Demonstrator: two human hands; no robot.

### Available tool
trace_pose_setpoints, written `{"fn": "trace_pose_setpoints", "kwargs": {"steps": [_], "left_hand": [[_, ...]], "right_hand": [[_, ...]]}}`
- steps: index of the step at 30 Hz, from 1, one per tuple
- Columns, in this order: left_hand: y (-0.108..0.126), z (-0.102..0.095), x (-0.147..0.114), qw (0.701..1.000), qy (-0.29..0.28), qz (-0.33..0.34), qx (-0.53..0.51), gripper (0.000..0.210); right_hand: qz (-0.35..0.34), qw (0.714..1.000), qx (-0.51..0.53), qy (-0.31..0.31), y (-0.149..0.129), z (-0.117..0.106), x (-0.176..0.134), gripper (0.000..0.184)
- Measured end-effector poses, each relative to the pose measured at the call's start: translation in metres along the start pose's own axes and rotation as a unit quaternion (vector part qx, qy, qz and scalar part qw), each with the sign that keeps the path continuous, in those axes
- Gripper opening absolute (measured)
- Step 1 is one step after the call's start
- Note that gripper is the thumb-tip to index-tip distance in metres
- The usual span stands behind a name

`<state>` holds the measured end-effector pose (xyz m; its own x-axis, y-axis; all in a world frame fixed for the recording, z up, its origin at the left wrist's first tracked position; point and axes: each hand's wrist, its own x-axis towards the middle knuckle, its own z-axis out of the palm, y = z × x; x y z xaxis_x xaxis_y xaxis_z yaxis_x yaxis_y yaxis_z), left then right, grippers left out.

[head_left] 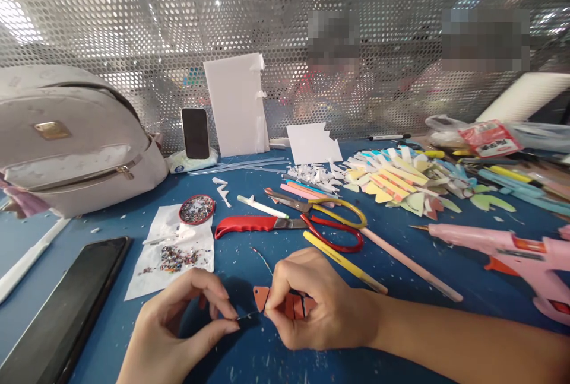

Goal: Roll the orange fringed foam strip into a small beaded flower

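My left hand [187, 324] pinches the end of a thin dark thread [249, 316] between thumb and forefinger. The thread runs across to my right hand [307, 301], whose fingertips are closed on a reddish-brown fish-shaped piece [261, 296]. Part of that piece is hidden under the fingers. A beaded strand [262, 258] sticks up behind my right hand; where it joins is covered. Beyond my left hand, loose small beads [178, 258] lie on a white paper sheet [142, 280], beside a round red-rimmed lid [196, 210] full of beads.
Scissors [356, 215], a red-handled knife [244, 225] and a yellow marker [342, 260] lie ahead. A pink glue gun [499, 241] is right, a dark phone [66, 307] left. Cut foam pieces [401, 179] pile up behind; a backpack [75, 146] stands far left.
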<state>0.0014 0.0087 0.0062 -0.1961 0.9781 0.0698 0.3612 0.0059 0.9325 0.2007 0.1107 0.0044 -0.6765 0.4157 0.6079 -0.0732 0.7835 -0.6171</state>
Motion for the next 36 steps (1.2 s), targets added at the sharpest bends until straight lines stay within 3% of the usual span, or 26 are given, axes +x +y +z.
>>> {"fn": "trace_pose_setpoints", "kwargs": {"steps": [14, 20, 26, 36], "left_hand": [[0.002, 0.003, -0.001, 0.999, 0.007, 0.011, -0.03, 0.012], [-0.003, 0.001, 0.001, 0.998, -0.009, 0.055, -0.022, 0.012], [-0.003, 0.0, 0.001, 0.997, 0.004, 0.068, -0.024, 0.012], [-0.011, -0.003, 0.004, 0.993, -0.019, 0.112, -0.011, 0.016]], "right_hand": [[-0.016, 1.0, 0.007, 0.003, 0.001, 0.002, -0.002, 0.013], [-0.026, 1.0, 0.007, 0.007, 0.002, 0.002, -0.002, 0.013], [-0.048, 0.998, 0.013, 0.048, 0.004, 0.004, -0.001, 0.01], [-0.034, 0.998, 0.017, 0.048, 0.002, 0.003, -0.001, 0.016]]}}
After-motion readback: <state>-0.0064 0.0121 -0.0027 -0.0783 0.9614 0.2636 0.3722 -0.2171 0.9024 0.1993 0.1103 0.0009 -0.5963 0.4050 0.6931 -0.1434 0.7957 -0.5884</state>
